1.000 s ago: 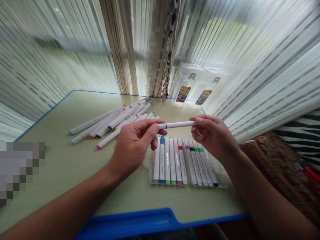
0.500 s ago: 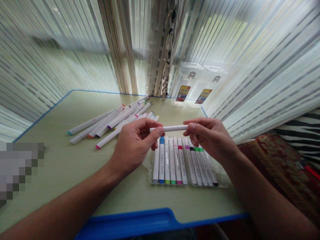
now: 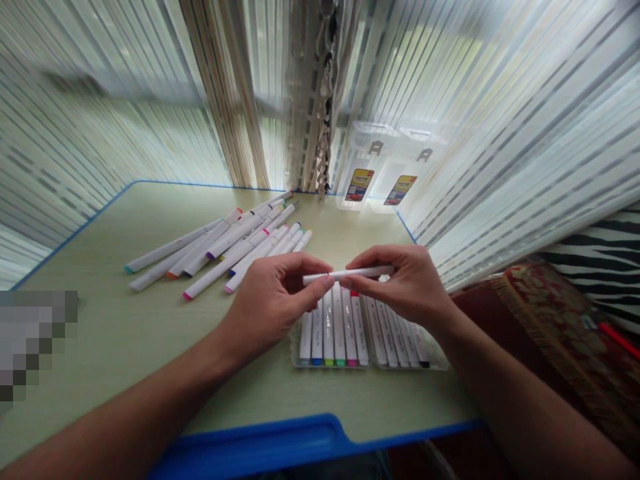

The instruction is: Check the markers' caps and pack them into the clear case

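Observation:
A white marker pen (image 3: 367,272) lies level between my two hands, above a clear tray. My left hand (image 3: 280,293) pinches its left end between thumb and fingers. My right hand (image 3: 405,280) grips it further along, thumb close to the left one. Below, the clear plastic tray (image 3: 327,366) holds a row of white markers (image 3: 340,327) with coloured ends, such as blue, green, pink and black. Their upper ends are partly hidden by my hands. To the left, a loose pile of white markers (image 3: 235,243) with coloured tips lies on the table.
Two clear plastic cases (image 3: 357,160) with yellow labels stand at the back of the table (image 3: 125,353), which has a blue rim. Striped string curtains (image 3: 150,100) hang behind. A patterned, fringed cloth (image 3: 550,320) is at the right.
My right hand has slid left along the marker, closer to my left hand. The marker sits slightly lower. The whole view has shifted a little.

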`<state>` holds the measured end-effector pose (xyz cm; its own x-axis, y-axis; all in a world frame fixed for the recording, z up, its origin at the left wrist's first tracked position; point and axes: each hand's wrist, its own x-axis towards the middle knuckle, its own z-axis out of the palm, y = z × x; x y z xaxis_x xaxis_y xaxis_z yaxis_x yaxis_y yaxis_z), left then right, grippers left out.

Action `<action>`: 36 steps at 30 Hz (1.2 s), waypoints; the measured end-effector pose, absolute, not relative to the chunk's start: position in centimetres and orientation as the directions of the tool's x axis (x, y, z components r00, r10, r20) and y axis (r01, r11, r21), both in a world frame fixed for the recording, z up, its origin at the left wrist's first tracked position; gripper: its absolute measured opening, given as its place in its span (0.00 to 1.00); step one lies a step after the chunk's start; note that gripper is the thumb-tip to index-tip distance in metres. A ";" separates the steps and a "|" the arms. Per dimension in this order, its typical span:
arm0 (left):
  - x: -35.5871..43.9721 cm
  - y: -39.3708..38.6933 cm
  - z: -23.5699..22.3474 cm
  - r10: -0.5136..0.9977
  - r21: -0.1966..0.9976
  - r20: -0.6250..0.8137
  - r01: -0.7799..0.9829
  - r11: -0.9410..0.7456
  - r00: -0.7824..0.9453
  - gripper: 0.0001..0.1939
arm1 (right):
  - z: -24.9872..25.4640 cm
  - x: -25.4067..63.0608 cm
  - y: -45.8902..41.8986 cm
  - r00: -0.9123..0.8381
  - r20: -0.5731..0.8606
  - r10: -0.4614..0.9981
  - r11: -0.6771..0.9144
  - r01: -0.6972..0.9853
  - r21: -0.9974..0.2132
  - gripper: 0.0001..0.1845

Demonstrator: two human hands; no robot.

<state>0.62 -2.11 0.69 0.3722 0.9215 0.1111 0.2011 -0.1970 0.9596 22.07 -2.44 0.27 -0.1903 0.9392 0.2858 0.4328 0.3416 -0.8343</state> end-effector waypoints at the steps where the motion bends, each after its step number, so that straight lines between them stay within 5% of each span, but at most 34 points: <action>1: 0.6 -2.1 0.7 0.917 0.960 0.111 0.197 -0.198 0.383 0.09 | 0.3 22.1 -2.5 -0.194 0.294 0.936 0.351 0.450 -0.821 0.13; 20: 0.8 -2.3 0.3 0.892 0.948 0.165 0.181 -0.261 0.422 0.10 | 0.6 21.7 -2.5 -0.181 0.189 0.965 0.251 0.435 -0.864 0.17; 36: 0.6 -1.6 0.9 0.959 0.983 0.135 0.087 -0.161 0.248 0.08 | 0.8 22.1 -2.4 -0.177 0.134 0.975 0.159 0.141 -0.977 0.10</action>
